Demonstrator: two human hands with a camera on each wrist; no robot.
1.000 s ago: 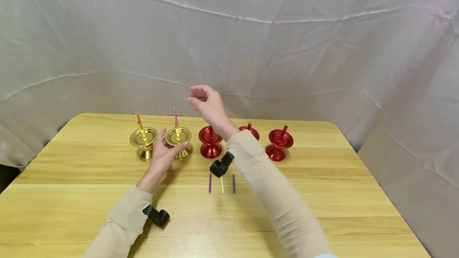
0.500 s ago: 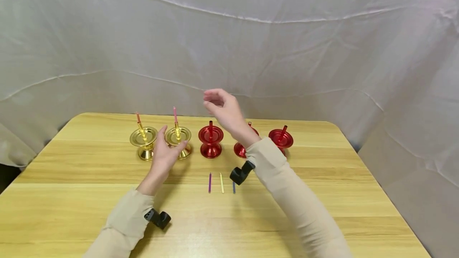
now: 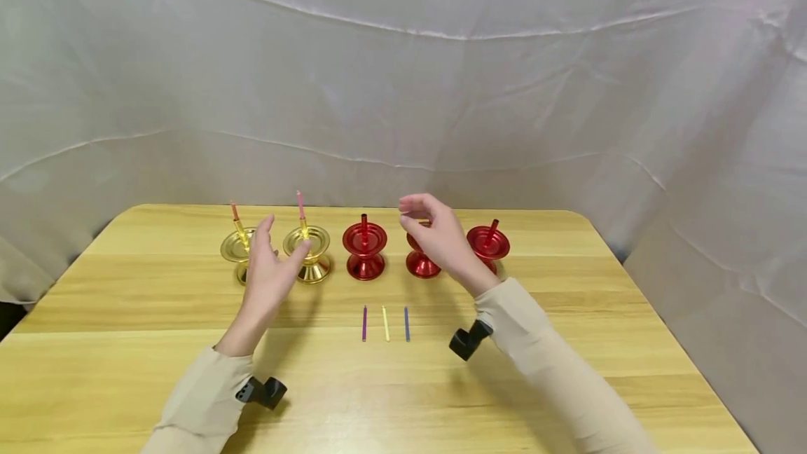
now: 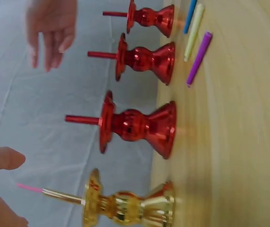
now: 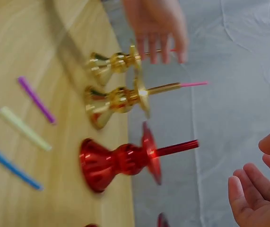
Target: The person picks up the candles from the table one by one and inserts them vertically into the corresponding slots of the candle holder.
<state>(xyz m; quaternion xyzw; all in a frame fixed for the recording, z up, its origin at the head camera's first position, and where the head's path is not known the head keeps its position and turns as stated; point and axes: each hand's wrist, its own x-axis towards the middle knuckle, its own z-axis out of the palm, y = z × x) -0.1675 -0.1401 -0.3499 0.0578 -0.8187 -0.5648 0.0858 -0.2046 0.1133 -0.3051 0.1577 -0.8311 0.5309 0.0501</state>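
My left hand (image 3: 267,273) hovers beside the two gold candle holders, fingers spread and holding nothing. It partly covers the leftmost gold holder (image 3: 232,247), which bears a red candle (image 3: 235,212). A pink candle (image 3: 300,204) stands in the second gold holder (image 3: 314,270). My right hand (image 3: 443,235) is raised over the middle red candle holder (image 3: 422,263), its fingers loosely bent and the palm bare in the right wrist view. To either side stand the left red holder (image 3: 366,265) and the right red holder (image 3: 494,247), both with bare tubes.
On the wooden table (image 3: 353,398), in front of the holders, a purple candle (image 3: 364,324), a yellow candle (image 3: 386,324) and a blue candle (image 3: 406,324) lie side by side. A pale grey cloth (image 3: 403,104) hangs behind the table.
My right hand has moved right and down, from near the pink candle to the middle red holder. My left hand has drawn back slightly left from the second gold holder.
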